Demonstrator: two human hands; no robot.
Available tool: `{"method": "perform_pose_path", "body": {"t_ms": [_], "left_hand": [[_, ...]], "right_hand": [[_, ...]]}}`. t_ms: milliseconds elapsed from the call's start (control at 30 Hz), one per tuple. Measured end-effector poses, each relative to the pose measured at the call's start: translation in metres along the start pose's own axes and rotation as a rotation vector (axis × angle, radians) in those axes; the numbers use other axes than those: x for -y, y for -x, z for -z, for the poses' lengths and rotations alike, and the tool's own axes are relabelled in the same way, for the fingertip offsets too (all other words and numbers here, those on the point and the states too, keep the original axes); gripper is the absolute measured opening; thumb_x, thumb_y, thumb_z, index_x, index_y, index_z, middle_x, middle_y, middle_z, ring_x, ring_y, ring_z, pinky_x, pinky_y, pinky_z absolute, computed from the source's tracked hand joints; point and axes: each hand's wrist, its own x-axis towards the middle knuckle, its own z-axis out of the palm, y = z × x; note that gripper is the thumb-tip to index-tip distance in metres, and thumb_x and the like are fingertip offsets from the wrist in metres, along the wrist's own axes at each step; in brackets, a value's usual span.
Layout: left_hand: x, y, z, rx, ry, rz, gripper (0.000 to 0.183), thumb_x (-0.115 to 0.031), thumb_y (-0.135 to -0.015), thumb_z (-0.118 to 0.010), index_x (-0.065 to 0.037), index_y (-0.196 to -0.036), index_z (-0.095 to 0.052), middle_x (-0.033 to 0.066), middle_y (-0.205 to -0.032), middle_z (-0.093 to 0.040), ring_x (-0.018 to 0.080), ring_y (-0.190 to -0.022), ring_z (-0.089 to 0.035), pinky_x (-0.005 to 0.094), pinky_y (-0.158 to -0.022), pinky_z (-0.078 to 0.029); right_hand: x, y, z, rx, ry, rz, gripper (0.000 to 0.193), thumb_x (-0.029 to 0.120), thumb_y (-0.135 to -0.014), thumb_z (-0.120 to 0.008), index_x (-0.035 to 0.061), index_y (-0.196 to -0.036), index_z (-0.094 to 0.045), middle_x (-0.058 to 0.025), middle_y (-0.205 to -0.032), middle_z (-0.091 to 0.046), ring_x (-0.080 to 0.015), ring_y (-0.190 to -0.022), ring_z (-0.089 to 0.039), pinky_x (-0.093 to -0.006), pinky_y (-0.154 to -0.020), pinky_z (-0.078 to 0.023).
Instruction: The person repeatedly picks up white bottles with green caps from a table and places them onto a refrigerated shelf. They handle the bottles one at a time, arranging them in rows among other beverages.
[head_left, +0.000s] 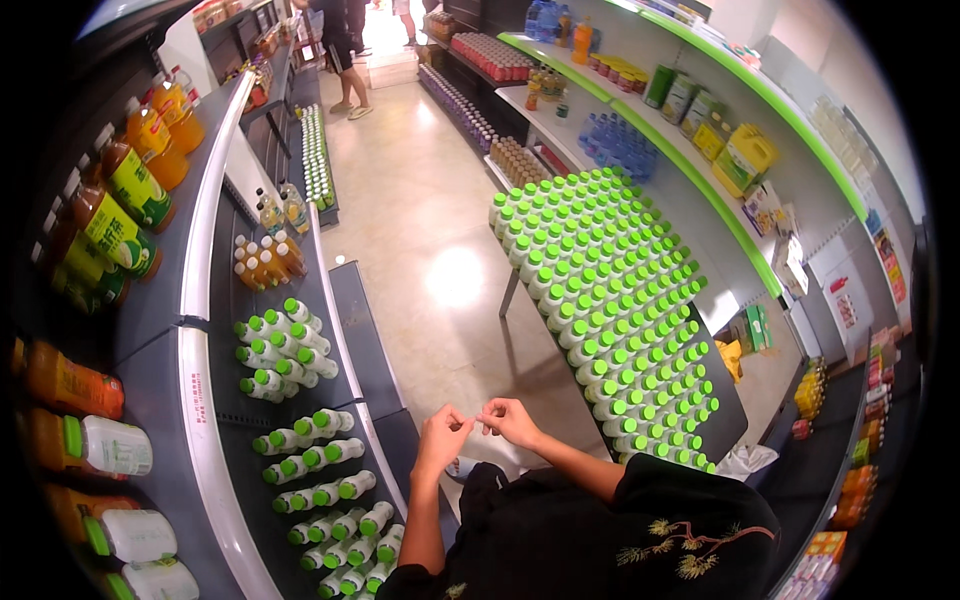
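My left hand (445,437) and my right hand (511,422) meet in front of my body, fingertips pinched close together. Whatever they hold, if anything, is too small to make out. Just below them a whitish thing (503,457) shows, partly hidden by my dark clothing. To the right, rows of white bottles with green caps (590,290) stand packed on a dark table (727,408). More green-capped bottles (290,345) fill the shelf on my left in separate groups, close to my left forearm.
A tall shelf at left carries large bottles of orange and brown drink (115,225) and white jars (117,445). Green-edged shelves (690,150) at right hold a yellow jug (745,160) and blue bottles (615,143). Down the aisle (400,180), a person (340,50) stands far off.
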Motion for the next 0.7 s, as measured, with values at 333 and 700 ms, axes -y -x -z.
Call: {"method": "perform_pose_path", "body": {"t_ms": [333, 700], "left_hand": [[-0.053, 0.037, -0.137, 0.266, -0.079, -0.037, 0.024, -0.014, -0.101, -0.073, 0.008, -0.110, -0.078, 0.0155, -0.089, -0.081, 0.0150, -0.078, -0.076, 0.0313, -0.073, -0.059], [-0.040, 0.133, -0.342, 0.764, -0.189, -0.099, 0.019, -0.011, -0.099, -0.078, 0.000, -0.092, -0.064, 0.0048, -0.074, -0.071, 0.0059, -0.070, -0.063, 0.0254, -0.062, -0.049]], "right_hand": [[-0.036, 0.120, 0.093, -0.306, -0.201, 0.133, 0.028, 0.026, -0.107, -0.065, 0.0006, -0.103, -0.076, -0.0046, -0.072, -0.074, -0.0077, -0.057, -0.060, -0.0273, -0.053, -0.048], [-0.123, 0.348, 0.169, -0.713, -0.376, 0.174, 0.011, 0.005, -0.098, -0.068, 0.0014, -0.109, -0.068, 0.0016, -0.070, -0.060, -0.0054, -0.063, -0.054, -0.0264, -0.058, -0.042]]}}
